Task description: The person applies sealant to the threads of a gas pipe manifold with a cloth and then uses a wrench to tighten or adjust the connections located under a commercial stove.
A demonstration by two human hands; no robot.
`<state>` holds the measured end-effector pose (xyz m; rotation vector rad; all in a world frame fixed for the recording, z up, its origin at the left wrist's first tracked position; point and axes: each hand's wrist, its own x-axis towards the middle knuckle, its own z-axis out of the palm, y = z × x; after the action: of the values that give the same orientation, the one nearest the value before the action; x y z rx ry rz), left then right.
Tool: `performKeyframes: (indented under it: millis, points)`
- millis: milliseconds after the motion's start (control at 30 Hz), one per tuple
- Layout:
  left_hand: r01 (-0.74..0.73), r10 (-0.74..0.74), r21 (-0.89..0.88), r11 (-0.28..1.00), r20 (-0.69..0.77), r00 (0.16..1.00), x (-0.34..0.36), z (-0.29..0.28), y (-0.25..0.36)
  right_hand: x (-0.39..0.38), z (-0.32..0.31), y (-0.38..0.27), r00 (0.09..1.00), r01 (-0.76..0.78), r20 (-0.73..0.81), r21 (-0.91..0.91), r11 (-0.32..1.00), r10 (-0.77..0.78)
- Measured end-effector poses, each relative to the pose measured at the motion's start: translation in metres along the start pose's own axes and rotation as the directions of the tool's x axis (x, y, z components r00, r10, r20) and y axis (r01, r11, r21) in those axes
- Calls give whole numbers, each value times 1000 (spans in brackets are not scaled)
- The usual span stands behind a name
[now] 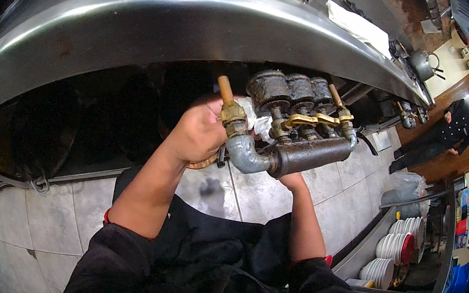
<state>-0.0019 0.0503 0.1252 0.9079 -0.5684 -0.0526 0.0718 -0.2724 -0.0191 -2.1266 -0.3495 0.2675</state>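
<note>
1. The left hand (198,133) is raised under the curved steel edge of a cooking range (146,10), its fingers clenched around the left end of a greasy gas burner assembly (299,152) — at the brass fitting (232,116) and grey elbow pipe (243,153).
2. The right hand (292,181) is underneath the assembly's dark horizontal pipe, touching it from below; most of the hand is hidden behind the pipe, so I cannot tell whether it is closed around it.
3. The assembly is held up in the air just below the range edge, above the tiled floor (251,196). Three round blackened burner heads (289,91) sit along its top, with brass valve levers (315,120) in front.
4. A white rag (253,119) is bunched between the left hand and the burner heads.
5. To the right, stacks of white plates (396,248) stand on a low rack — a person in dark clothes (446,136) stands farther off.
</note>
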Motion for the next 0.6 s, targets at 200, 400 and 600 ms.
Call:
performKeyframes:
  millis: [200, 400, 600]
  points:
    - [-46, 72, 130, 990, -199, 977, 3, 28, 4, -3, 2, -9, 967, -250, 37, -55, 967, 252]
    - [-260, 391, 506, 823, -172, 904, 3, 48, 12, -8, -1, -28, 936, -340, 46, -133, 931, 348]
    - [-181, 253, 424, 887, -120, 960, -1, 38, 12, -6, -7, -19, 929, -357, 73, -89, 930, 363]
